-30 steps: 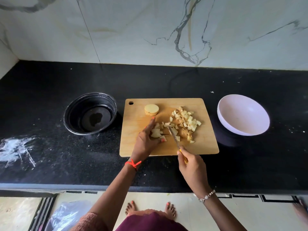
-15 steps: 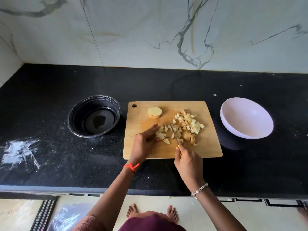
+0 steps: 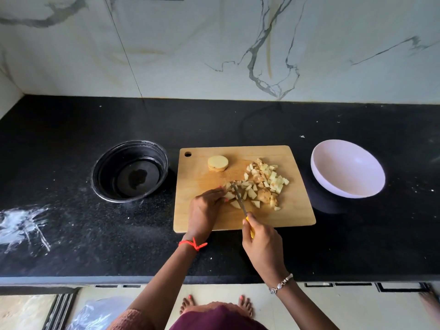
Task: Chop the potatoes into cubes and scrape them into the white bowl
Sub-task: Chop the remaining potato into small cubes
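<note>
- The right hand (image 3: 262, 244) is curled tight round the grip of a small yellow-handled steel knife (image 3: 240, 200), with the blade angled toward the board's middle.
- The left hand (image 3: 204, 208), fingers bent, pins a pale potato piece (image 3: 229, 195) just left of the blade.
- Right of the blade is a heap of pale-yellow potato cubes (image 3: 264, 182), toward the right edge of the rectangular wooden cutting board (image 3: 202, 172). A stack of round potato slices (image 3: 217, 163) waits near its far left corner.
- The shallow white bowl (image 3: 347, 167) stands on the black stone counter (image 3: 71, 210) off the board's right edge, with no cubes in it yet. A dark round bowl (image 3: 129, 171) stands off the left edge.
- The step looks like dicing, roughly midway. The next cut calls for a straight press with the left fingertips tucked back; scraping comes later.
- How much potato lies under the fingers is hidden. Whether the thin blade touches the board cannot be told.
</note>
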